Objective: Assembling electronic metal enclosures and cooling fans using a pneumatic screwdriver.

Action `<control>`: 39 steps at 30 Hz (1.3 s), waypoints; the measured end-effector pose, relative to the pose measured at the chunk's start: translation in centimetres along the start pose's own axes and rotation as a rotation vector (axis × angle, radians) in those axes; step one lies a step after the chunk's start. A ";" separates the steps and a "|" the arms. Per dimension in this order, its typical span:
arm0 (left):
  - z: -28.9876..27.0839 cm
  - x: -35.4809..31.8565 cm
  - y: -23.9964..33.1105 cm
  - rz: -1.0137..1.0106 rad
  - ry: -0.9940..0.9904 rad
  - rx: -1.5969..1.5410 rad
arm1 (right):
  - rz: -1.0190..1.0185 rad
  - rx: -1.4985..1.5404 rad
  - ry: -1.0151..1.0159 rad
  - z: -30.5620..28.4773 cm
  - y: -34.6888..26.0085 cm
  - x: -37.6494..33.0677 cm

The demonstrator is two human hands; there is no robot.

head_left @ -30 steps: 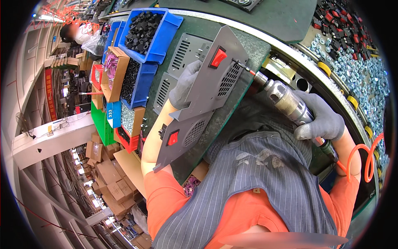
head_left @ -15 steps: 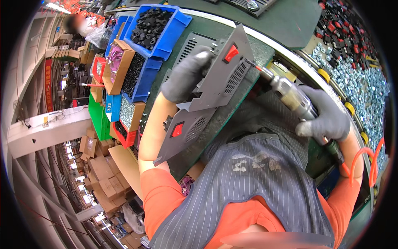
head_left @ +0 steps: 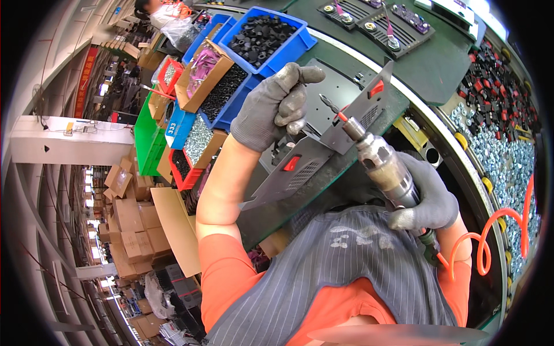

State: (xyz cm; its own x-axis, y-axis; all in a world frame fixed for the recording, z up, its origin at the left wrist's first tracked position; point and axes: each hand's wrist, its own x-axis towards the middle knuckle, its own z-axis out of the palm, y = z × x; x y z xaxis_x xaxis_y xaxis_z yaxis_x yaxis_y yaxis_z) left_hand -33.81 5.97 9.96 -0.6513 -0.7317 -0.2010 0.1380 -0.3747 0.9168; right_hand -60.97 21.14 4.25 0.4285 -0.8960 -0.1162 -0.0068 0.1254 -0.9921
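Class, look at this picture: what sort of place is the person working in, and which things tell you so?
Most likely a factory assembly line. Bins of small parts, such as the blue bin, line the bench; the right hand holds an air-hose screwdriver against grey metal panels; stacked cartons fill the floor.

We wear grey knit gloves on our left hand [head_left: 276, 109] and right hand [head_left: 426, 196], an orange short-sleeved shirt [head_left: 231, 277], and a grey pinstriped apron [head_left: 334, 271].
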 end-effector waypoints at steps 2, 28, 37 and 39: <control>0.2 -0.5 0.4 0.017 -0.068 -0.056 | -0.013 -0.017 -0.048 0.5 -0.7 0.9; 4.6 -2.0 1.2 0.162 -0.155 0.454 | -0.033 0.298 -0.008 1.1 -1.0 0.8; 4.8 -0.3 0.8 0.083 -0.039 0.155 | -0.048 0.156 0.033 0.4 0.1 -0.3; 5.0 -0.5 0.8 0.075 0.029 0.215 | -0.123 0.077 0.035 0.4 0.3 0.1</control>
State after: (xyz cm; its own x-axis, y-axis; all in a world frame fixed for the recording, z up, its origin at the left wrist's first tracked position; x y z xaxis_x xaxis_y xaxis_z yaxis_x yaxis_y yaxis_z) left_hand -37.13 8.93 12.50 -0.6228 -0.7703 -0.1367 0.0212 -0.1913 0.9813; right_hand -60.54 21.25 3.93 0.3901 -0.9208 0.0029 0.1137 0.0451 -0.9925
